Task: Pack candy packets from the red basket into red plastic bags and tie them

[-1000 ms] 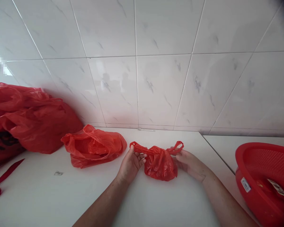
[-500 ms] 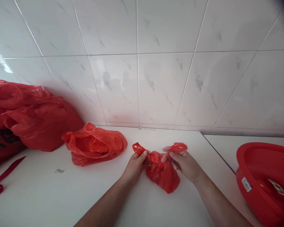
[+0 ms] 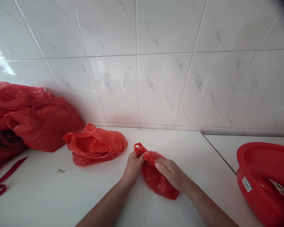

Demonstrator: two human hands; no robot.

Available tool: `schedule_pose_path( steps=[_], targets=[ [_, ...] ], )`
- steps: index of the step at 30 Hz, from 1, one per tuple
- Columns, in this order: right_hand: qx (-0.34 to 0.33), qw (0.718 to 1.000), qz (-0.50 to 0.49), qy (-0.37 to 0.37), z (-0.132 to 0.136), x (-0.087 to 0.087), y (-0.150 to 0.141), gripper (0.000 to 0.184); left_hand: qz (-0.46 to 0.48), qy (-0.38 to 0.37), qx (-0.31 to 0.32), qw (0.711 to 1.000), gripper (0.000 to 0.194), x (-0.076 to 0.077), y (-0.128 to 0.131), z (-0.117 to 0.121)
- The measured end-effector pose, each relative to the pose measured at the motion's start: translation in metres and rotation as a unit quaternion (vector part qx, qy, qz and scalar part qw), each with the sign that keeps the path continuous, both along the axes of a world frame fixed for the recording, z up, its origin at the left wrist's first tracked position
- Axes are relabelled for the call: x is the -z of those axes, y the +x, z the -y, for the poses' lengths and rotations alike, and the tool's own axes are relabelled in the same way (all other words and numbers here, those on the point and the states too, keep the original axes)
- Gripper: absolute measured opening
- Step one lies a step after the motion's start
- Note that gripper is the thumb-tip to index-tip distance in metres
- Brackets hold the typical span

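Note:
Between my two hands is a small red plastic bag (image 3: 159, 184), its lower part hanging toward me over the white tabletop. My left hand (image 3: 134, 164) pinches the gathered top, and a handle loop sticks up above the thumb. The fingers of my right hand (image 3: 171, 171) are closed on the bag's neck, close to the left thumb. That hand covers part of the bag's right side. What the bag holds is hidden. Left of my hands lies another red plastic bag (image 3: 97, 148), crumpled, with its mouth gaping.
Large red plastic bags (image 3: 44, 126) are heaped at the left against the tiled wall (image 3: 163, 88). A dark red strap (image 3: 11, 170) lies before them. At the right stands a red perforated basket (image 3: 245, 157) with something inside. A scrap (image 3: 61, 171) lies on the white table (image 3: 90, 195).
My right hand has moved left toward my left hand, bringing the right handle in. The small bag's lower part now slants to the right.

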State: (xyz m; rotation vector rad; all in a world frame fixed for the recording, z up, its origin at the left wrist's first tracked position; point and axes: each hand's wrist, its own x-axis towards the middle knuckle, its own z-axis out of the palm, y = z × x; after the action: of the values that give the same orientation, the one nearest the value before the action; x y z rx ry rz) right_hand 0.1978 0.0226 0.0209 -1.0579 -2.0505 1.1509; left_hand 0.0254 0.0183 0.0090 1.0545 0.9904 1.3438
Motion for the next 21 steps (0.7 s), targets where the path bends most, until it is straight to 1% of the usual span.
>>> schedule_pose_path(
  steps=[2, 3, 4, 6, 7, 9, 10, 11, 13, 14, 16, 18, 20, 21],
  targets=[
    [0.000, 0.999, -0.025, -0.020, 0.000, -0.001, 0.001, 0.038, 0.010, 0.002, -0.017, 1.000, 0.026, -0.004, 0.001, 0.000],
    [0.001, 0.999, -0.034, -0.031, 0.000, -0.001, 0.000, 0.037, 0.016, 0.003, -0.020, 1.000, 0.025, -0.005, 0.002, 0.000],
    [0.007, 0.998, -0.040, -0.040, 0.000, 0.000, 0.000, 0.032, 0.021, 0.005, -0.020, 1.000, 0.025, -0.006, 0.002, 0.000],
    [0.024, 0.997, -0.046, -0.055, -0.001, 0.001, -0.002, 0.015, 0.028, 0.006, -0.015, 0.999, 0.024, -0.007, 0.004, 0.000],
    [0.034, 0.996, -0.052, -0.061, -0.001, 0.002, -0.004, 0.015, 0.029, 0.007, -0.014, 0.999, 0.023, -0.007, 0.004, 0.001],
    [0.047, 0.994, -0.068, -0.076, 0.000, 0.002, -0.006, 0.033, 0.017, 0.011, -0.010, 1.000, 0.021, -0.008, 0.006, 0.003],
    [0.043, 0.992, -0.081, -0.087, 0.001, 0.001, -0.007, 0.038, 0.008, 0.016, 0.001, 1.000, 0.020, -0.009, 0.007, 0.005],
    [0.037, 0.990, -0.096, -0.095, 0.002, 0.000, -0.008, 0.037, 0.000, 0.023, 0.020, 1.000, 0.019, -0.011, 0.009, 0.007],
    [0.029, 0.986, -0.126, -0.105, 0.002, -0.002, -0.009, 0.025, -0.028, 0.048, 0.055, 0.997, 0.015, -0.013, 0.013, 0.012],
    [0.027, 0.984, -0.140, -0.111, 0.002, -0.003, -0.009, 0.020, -0.057, 0.067, 0.058, 0.994, 0.016, -0.014, 0.015, 0.014],
    [0.031, 0.979, -0.162, -0.122, 0.001, -0.004, -0.009, 0.021, -0.157, 0.117, 0.031, 0.980, 0.029, -0.015, 0.018, 0.018],
    [0.042, 0.975, -0.177, -0.128, -0.001, -0.003, -0.007, 0.022, -0.279, 0.168, 0.002, 0.945, 0.037, -0.015, 0.019, 0.020],
    [0.066, 0.973, -0.183, -0.125, -0.002, -0.002, -0.006, 0.022, -0.361, 0.198, 0.001, 0.911, 0.030, -0.013, 0.019, 0.021],
    [0.076, 0.971, -0.187, -0.127, -0.003, -0.001, -0.005, 0.022, -0.382, 0.204, 0.004, 0.902, 0.024, -0.012, 0.019, 0.020]
  ],
)
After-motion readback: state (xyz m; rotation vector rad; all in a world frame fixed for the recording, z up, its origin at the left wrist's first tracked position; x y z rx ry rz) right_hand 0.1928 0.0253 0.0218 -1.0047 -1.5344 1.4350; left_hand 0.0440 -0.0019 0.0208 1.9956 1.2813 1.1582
